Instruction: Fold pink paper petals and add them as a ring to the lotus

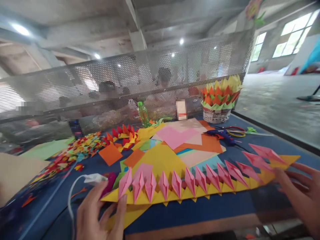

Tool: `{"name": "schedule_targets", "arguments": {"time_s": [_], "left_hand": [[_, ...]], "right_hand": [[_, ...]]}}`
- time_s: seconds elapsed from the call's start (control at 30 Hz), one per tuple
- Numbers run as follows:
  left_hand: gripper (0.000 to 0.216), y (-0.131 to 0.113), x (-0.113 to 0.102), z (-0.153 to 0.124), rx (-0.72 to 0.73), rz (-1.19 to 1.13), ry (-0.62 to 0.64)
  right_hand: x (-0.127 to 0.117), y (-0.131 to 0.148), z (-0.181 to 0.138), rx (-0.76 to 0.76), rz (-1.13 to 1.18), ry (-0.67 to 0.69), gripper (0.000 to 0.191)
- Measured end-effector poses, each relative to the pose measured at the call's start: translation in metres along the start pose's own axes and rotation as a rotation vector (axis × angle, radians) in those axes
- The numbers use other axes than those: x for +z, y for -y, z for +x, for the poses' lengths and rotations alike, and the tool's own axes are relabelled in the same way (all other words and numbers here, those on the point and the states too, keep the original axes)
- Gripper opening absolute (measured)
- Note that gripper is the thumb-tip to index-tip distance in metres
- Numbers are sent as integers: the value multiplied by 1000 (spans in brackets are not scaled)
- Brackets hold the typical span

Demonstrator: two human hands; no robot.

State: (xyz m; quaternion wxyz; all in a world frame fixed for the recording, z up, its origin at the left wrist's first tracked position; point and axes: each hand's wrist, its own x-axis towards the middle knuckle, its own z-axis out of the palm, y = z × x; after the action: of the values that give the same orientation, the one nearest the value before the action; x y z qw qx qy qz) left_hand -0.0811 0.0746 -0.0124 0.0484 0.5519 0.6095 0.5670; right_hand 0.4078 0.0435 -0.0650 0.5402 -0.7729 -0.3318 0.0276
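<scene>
A long yellow folded-paper strip stretches across the front of the table, bearing a row of pink folded-paper petals. My left hand is closed on its left end, thumb in front near the first petal. At the far right, my right hand grips the other end, its fingers partly hidden behind the paper. The strip bows slightly, its right end higher than its left. Below the left end, a loose yellow sheet lies near my left hand. A white plug with a cable is just behind that hand.
Coloured paper sheets pile up mid-table. Small paper scraps spread leftward beside a red-orange paper ring. A blue glue gun and scissors lie right. Behind stand a green bottle, a paper-petal basket and a perforated screen.
</scene>
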Motion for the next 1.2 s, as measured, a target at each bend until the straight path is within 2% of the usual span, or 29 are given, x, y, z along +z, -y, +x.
{"name": "schedule_targets", "arguments": {"time_s": [0.1, 0.17, 0.27, 0.4, 0.53, 0.63, 0.73, 0.83, 0.9, 1.0, 1.1, 1.2], "left_hand": [[79, -20, 15, -1, -164, -233, -146], [83, -27, 24, -1, -186, -298, -163], [72, -26, 35, -5, -213, -379, -77], [59, -19, 49, -12, -237, -418, 91], [59, -30, 59, -18, -138, -365, 169], [49, -45, 64, -21, 112, -169, 132], [44, -61, 67, -22, 418, 21, 68], [49, -74, 69, -25, 562, 54, 106], [52, -80, 70, -29, 591, 48, 156], [54, -83, 67, -32, 590, 64, 166], [53, -81, 62, -33, 529, 93, 125], [50, -77, 57, -36, 542, 105, 104]], "right_hand": [[-5, 24, -8, 108, 76, 6, 61], [-7, 36, -11, 137, 59, 9, 56], [-5, 47, -14, 157, 38, -10, 53], [2, 55, -19, 156, 149, -7, 63], [8, 62, -24, 109, 282, -33, 76], [8, 73, -32, 47, 258, -85, 78], [7, 87, -44, -138, 147, -122, 69], [6, 96, -56, -398, -15, -146, 56], [6, 99, -63, -542, -99, -160, 57], [8, 96, -72, -746, -120, -167, 69], [11, 85, -79, -961, -27, -67, 82], [13, 72, -87, -1153, 17, 37, 75]]}}
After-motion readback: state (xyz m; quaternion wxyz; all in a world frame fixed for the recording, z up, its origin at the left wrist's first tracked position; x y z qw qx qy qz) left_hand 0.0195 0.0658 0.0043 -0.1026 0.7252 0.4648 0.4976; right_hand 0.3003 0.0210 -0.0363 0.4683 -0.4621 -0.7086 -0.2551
